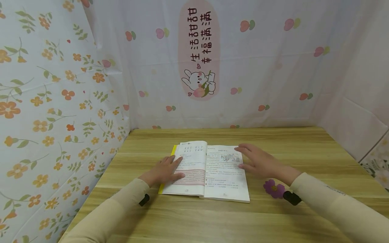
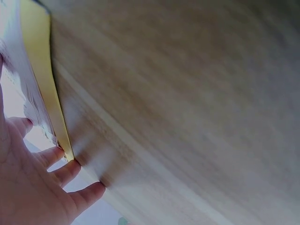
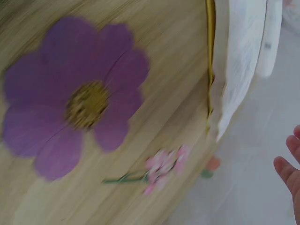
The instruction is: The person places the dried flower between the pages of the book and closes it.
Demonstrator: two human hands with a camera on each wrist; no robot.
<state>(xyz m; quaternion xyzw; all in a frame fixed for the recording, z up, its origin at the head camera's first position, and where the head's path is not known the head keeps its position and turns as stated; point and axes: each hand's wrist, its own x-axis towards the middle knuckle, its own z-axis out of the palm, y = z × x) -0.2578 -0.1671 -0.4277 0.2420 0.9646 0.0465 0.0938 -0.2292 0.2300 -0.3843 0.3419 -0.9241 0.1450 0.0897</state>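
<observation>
A book lies spread open on the table, with print on its left page (image 1: 189, 184) and a small line drawing on its right page (image 1: 226, 179). Spread fingers of my left hand (image 1: 164, 170) rest on the outer part of the left page. In the left wrist view, the fingertips (image 2: 96, 188) line up along the book's yellow cover (image 2: 44, 61). Over the outer edge of the right page is my right hand (image 1: 262, 163), thumb and fingers apart and nothing between them. A purple flower (image 1: 274, 188) lies beside the right wrist.
The right wrist view shows a small pink flower (image 3: 164, 166) with a green stem on the wooden table (image 1: 170, 221). Floral cloth (image 1: 60, 118) hangs on the left, and a pale printed curtain (image 1: 261, 74) stands behind the table's far edge.
</observation>
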